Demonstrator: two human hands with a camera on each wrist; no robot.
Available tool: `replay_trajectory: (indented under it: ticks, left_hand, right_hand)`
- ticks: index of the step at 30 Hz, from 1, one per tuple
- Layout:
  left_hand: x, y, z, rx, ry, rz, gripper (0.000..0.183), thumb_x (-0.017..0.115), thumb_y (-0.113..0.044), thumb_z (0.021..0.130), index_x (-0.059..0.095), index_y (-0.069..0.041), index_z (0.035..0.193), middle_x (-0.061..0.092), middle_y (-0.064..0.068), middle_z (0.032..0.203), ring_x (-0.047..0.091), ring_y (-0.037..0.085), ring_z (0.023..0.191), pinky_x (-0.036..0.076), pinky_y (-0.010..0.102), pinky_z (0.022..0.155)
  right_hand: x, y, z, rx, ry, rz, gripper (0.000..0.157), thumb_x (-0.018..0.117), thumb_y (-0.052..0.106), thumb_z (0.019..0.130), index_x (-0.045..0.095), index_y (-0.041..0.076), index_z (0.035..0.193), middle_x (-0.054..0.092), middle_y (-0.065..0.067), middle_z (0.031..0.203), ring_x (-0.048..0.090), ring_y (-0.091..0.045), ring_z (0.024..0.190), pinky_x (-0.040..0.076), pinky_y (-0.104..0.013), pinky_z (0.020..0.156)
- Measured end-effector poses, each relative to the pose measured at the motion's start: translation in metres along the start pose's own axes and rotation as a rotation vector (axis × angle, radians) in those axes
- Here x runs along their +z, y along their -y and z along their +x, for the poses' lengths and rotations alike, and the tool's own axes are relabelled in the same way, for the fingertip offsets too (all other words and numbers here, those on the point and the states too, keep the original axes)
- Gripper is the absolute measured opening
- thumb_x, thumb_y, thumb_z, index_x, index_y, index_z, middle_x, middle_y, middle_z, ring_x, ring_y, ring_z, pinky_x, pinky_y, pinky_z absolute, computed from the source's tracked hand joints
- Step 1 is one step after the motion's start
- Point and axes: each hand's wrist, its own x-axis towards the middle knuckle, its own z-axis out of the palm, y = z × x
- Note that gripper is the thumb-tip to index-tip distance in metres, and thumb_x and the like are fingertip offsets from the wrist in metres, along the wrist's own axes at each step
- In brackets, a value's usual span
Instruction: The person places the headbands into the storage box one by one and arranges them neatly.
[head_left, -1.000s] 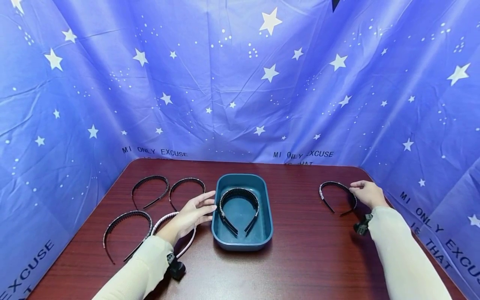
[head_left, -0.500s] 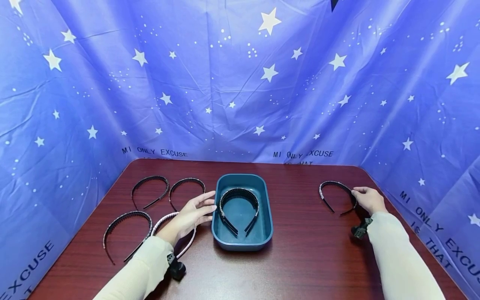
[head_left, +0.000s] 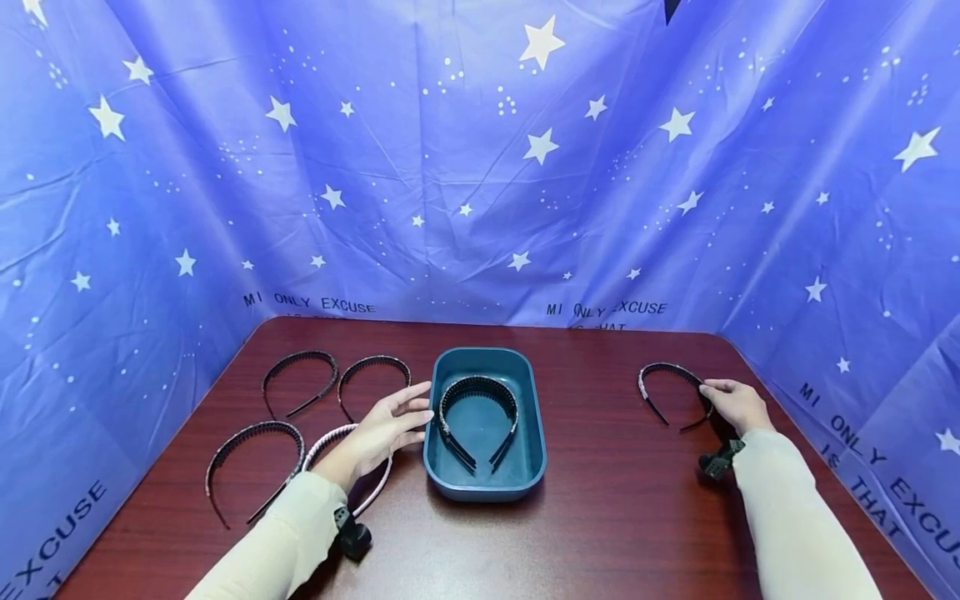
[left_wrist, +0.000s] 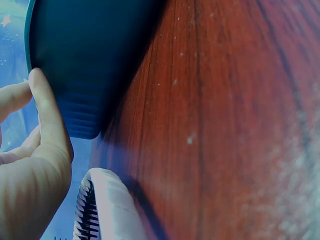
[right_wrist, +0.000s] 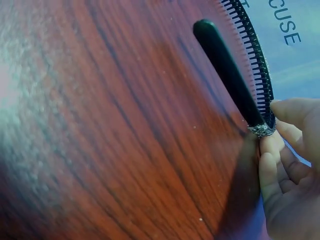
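My right hand [head_left: 738,405] pinches the right side of a black headband [head_left: 663,365] on the table's right half. In the right wrist view, thumb and fingers sit on either side of the toothed headband [right_wrist: 261,131] by its silvery glitter trim. The left hand [head_left: 381,435] rests its straight, spread fingers at the left rim of a dark teal plastic bin [head_left: 542,433]. Several black headbands [head_left: 480,383] lie nested inside this bin. Under the left wrist lies a pale, wrapped headband [left_wrist: 112,200] with dark teeth, partly hidden by the hand.
Three more black headbands lie left of the bin: one far left [head_left: 300,357], one beside it [head_left: 375,360], and one nearer the front [head_left: 262,427]. The dark red wooden table [head_left: 600,517] is bounded by a blue star-printed curtain [head_left: 480,208].
The right hand has lowered slightly and its forearm has swung a little left, fingers staying at the headband. My left hand, the bin and the other headbands keep their places.
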Motion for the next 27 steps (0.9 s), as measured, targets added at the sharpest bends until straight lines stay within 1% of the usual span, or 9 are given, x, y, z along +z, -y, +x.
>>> replay_trajectory:
  ticks: [4, 14, 18, 19, 21, 25, 27]
  left_hand:
    - [0.0003, 0.0003, -0.0007, -0.006, 0.004, -0.001, 0.065, 0.065, -0.007, 0.098, 0.034, -0.004, 0.155, 0.049, 0.022, 0.134, 0.061, 0.018, 0.104, 0.056, 0.032, 0.086]
    - [0.0011, -0.0008, 0.0008, 0.001, 0.009, -0.015, 0.065, 0.064, -0.005, 0.097, 0.033, -0.004, 0.155, 0.050, 0.021, 0.133, 0.062, 0.018, 0.102, 0.056, 0.032, 0.086]
    - [0.0014, -0.0010, 0.0008, 0.001, 0.008, -0.013, 0.065, 0.064, -0.006, 0.097, 0.034, -0.004, 0.155, 0.050, 0.021, 0.133, 0.062, 0.017, 0.102, 0.056, 0.033, 0.087]
    - [0.0013, -0.0011, 0.0007, 0.001, 0.007, -0.014, 0.065, 0.064, -0.006, 0.097, 0.034, -0.004, 0.155, 0.050, 0.021, 0.133, 0.062, 0.017, 0.102, 0.056, 0.033, 0.087]
    - [0.0016, -0.0014, 0.0006, 0.002, 0.006, -0.015, 0.065, 0.064, -0.006, 0.097, 0.034, -0.004, 0.155, 0.050, 0.021, 0.133, 0.062, 0.017, 0.101, 0.056, 0.032, 0.086]
    - [0.0018, -0.0020, 0.0000, -0.001, 0.002, -0.011, 0.065, 0.064, -0.005, 0.097, 0.034, -0.004, 0.155, 0.050, 0.020, 0.133, 0.062, 0.017, 0.101, 0.056, 0.032, 0.086]
    - [0.0020, -0.0022, -0.0002, -0.003, 0.002, -0.008, 0.065, 0.064, -0.005, 0.097, 0.034, -0.004, 0.155, 0.050, 0.020, 0.133, 0.062, 0.017, 0.101, 0.056, 0.032, 0.086]
  right_hand:
    - [0.0027, -0.0012, -0.0029, 0.021, 0.002, 0.014, 0.059, 0.050, 0.040, 0.102, 0.052, -0.009, 0.136, 0.035, -0.038, 0.146, 0.029, -0.058, 0.133, 0.029, -0.063, 0.108]
    - [0.0052, 0.0005, -0.0041, 0.041, -0.038, 0.051, 0.053, 0.051, 0.034, 0.102, 0.055, -0.009, 0.132, 0.041, -0.037, 0.143, 0.036, -0.055, 0.129, 0.034, -0.060, 0.105]
    - [0.0053, 0.0002, -0.0035, 0.069, -0.054, 0.092, 0.052, 0.053, 0.034, 0.101, 0.056, -0.007, 0.133, 0.041, -0.035, 0.144, 0.035, -0.053, 0.131, 0.033, -0.058, 0.107]
    - [0.0053, 0.0001, -0.0035, 0.078, -0.065, 0.100, 0.050, 0.054, 0.035, 0.101, 0.059, -0.006, 0.131, 0.042, -0.034, 0.144, 0.036, -0.052, 0.131, 0.034, -0.057, 0.106]
    - [0.0051, 0.0005, -0.0039, 0.090, -0.069, 0.118, 0.050, 0.055, 0.034, 0.101, 0.059, -0.005, 0.131, 0.042, -0.034, 0.145, 0.035, -0.052, 0.132, 0.032, -0.057, 0.108]
    - [0.0044, 0.0012, -0.0062, 0.097, -0.077, 0.119, 0.050, 0.056, 0.036, 0.100, 0.060, -0.003, 0.131, 0.041, -0.033, 0.145, 0.035, -0.052, 0.132, 0.032, -0.057, 0.108]
    - [0.0041, 0.0010, -0.0071, 0.096, -0.071, 0.114, 0.052, 0.055, 0.037, 0.101, 0.057, -0.005, 0.133, 0.040, -0.033, 0.146, 0.033, -0.053, 0.133, 0.031, -0.058, 0.109]
